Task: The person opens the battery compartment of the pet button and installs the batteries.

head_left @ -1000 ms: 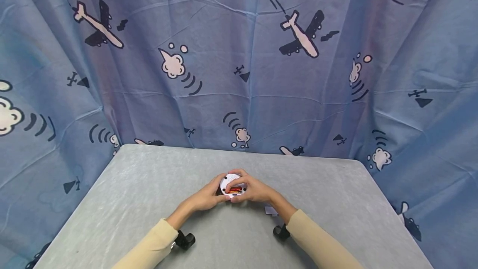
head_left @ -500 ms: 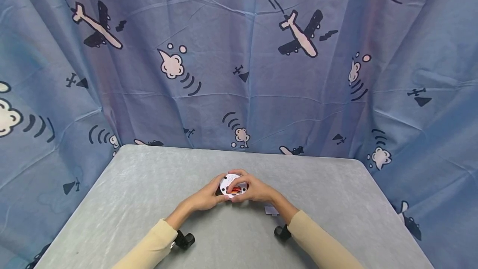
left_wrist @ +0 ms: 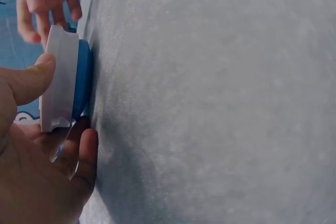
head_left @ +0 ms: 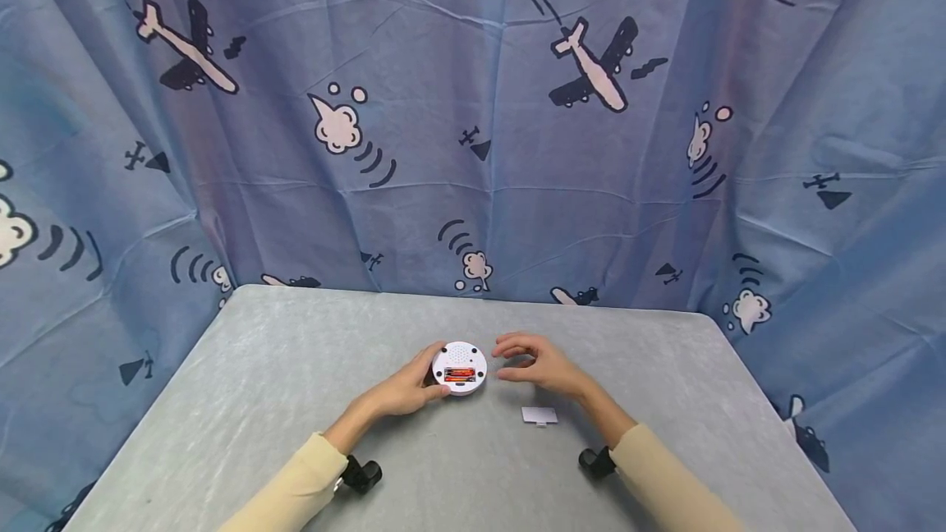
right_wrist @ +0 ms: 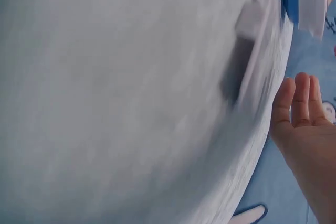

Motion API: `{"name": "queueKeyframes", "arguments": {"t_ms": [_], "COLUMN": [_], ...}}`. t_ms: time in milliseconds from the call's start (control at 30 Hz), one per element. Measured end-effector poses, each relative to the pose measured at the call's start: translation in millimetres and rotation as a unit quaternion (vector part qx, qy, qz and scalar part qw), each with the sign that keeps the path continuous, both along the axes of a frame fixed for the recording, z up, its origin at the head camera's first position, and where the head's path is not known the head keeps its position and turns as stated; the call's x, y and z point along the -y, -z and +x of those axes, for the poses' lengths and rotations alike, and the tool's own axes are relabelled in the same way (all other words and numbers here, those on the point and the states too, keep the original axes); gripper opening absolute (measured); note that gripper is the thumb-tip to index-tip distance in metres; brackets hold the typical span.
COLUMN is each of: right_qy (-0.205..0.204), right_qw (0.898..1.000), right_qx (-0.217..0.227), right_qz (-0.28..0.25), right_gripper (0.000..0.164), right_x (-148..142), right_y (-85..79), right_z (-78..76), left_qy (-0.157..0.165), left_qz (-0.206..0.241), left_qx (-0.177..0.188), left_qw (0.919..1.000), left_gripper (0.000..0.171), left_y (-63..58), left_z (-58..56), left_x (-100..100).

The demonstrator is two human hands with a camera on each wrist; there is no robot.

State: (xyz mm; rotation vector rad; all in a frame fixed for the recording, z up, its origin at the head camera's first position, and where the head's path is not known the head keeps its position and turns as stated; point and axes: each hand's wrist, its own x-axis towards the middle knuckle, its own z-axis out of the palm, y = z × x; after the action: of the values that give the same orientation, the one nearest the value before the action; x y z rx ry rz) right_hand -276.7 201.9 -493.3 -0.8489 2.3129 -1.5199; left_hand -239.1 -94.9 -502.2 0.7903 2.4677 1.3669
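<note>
Your left hand (head_left: 405, 390) grips the white device (head_left: 464, 357), batteries (head_left: 460, 375) showing — your right hand (head_left: 545, 365), fingers (head_left: 521, 340) loosely parted, empty, hovers near a panel (head_left: 539, 415).

No text is readable; any print on the batteries (head_left: 460, 374) seems too small.

The round device (head_left: 460, 355) is white, with a dotted patch and black spots, and blue beneath; its batteries (head_left: 460, 374) are red and orange. The flat panel (head_left: 539, 415) is white, the surface (head_left: 628, 401) mottled pale grey, the sleeves (head_left: 291, 487) cream, the wrist cameras (head_left: 364, 476) black. Pinkish-white aeroplanes (head_left: 595, 72) and clouds (head_left: 338, 129) with black outlines pattern the blue-violet curtain (head_left: 421, 138).
</note>
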Motion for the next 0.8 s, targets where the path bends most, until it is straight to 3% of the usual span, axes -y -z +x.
{"name": "queueKeyframes", "arguments": {"t_ms": [333, 800], "right_qy": [0.014, -0.005], "right_qw": [1.000, 0.999], "right_qx": [0.008, -0.029], "right_qz": [0.002, 0.026], "right_gripper": [0.041, 0.038], "right_x": [-31, -55], "right_y": [-1.5, 4.5], "right_z": [4.1, 16.6], "left_qy": [0.001, -0.003], "left_qz": [0.005, 0.003], "left_qx": [-0.001, 0.015], "left_qw": [1.0000, 0.9999], "left_gripper": [0.074, 0.075], "left_y": [1.7, 1.0], "left_z": [-0.9, 0.2], "left_x": [1, 0]}}
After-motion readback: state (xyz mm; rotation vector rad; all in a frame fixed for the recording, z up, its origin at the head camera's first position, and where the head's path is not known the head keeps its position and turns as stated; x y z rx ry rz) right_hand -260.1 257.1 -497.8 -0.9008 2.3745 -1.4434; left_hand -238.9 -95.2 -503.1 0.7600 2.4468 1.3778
